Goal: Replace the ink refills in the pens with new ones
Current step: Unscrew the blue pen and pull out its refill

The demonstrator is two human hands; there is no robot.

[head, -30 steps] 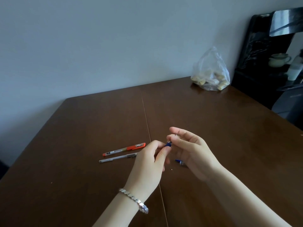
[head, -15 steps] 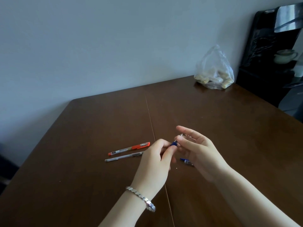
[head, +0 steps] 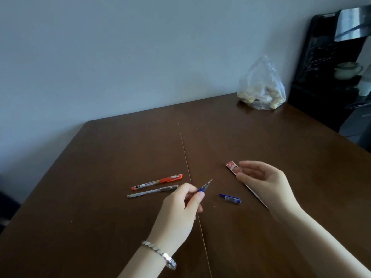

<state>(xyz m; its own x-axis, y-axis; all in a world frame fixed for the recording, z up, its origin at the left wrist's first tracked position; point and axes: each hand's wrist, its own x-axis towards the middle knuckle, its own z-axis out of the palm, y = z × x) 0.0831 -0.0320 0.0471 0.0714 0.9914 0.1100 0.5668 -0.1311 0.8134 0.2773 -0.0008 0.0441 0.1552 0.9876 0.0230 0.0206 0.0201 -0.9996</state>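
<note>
My left hand (head: 179, 211) grips a blue pen (head: 204, 187) with its metal tip pointing up and away; most of the barrel is hidden in the fist. My right hand (head: 265, 182) hovers open and blurred over a long refill packet with a red end (head: 230, 165), fingertips at its top. A blue pen cap (head: 229, 198) lies on the table between the hands. Left of them lie an orange-capped pen (head: 157, 181) and a clear pen (head: 152, 191), side by side.
The brown wooden table (head: 120, 227) has a seam running down its middle. A clear plastic bag with pale lumps (head: 262, 87) stands at the far right corner. A black cabinet (head: 329, 73) with a pale pot stands beyond the table's right edge.
My right hand has let go of the pen tip and moved right to the refill packet. My left hand keeps the blue pen, whose tip now shows.
</note>
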